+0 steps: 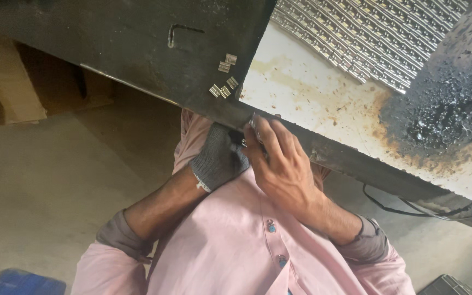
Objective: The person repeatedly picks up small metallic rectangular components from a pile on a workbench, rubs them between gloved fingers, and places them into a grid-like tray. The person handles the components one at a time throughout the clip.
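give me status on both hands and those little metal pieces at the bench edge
Left hand gloved, right hand bare, both pinching a small part, hidden, at the bench edge. Five small metal pieces loose beside them. Nothing blocking.

A workshop: scorched metal bench (137, 49), rows of small hinges (367, 33).

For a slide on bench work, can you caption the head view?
Gloved left hand and bare right hand meet at the workbench edge, near small metal hinges.
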